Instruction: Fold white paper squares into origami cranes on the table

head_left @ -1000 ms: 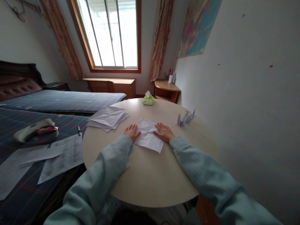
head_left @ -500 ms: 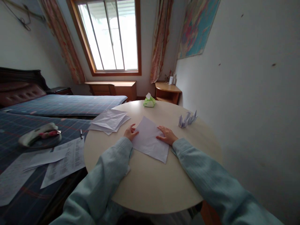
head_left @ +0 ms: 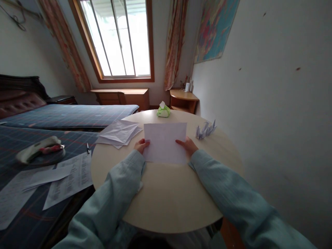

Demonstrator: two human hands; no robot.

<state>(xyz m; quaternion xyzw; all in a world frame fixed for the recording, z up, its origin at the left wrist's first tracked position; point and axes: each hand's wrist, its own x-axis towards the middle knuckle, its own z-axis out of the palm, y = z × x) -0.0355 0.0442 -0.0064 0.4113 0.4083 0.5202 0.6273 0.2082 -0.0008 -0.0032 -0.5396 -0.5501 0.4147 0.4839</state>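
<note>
Head view: thumbs-inward hands [head_left: 141, 145] [head_left: 190, 147] on paper [head_left: 165, 143]

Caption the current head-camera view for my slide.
Left hand and right hand hold a white sheet by its side edges over a round table, folded paper figures to the right.

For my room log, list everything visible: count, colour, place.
Table: one, cream, centre
Sheet: one, white, over table
Paper pile: one, white, table left
Folded figures: several, white, table right
Tissue pack: one, green, table back
Mattresses: two, blue, left
Loose papers: several, white, mattress
Pen: one, dark, mattress
Unclear item: one, mostly pale, mattress
Headboard, nightstand: one each, dark, left
Window: one, brown-framed, ahead
Curtains: two, orange, beside window
Desk, corner shelf: one each, brown, ahead
Map: one, multicoloured, upper right
Left hand, right hand: one each, bare, on sheet
Sleeves: two, bluish, foreground
</note>
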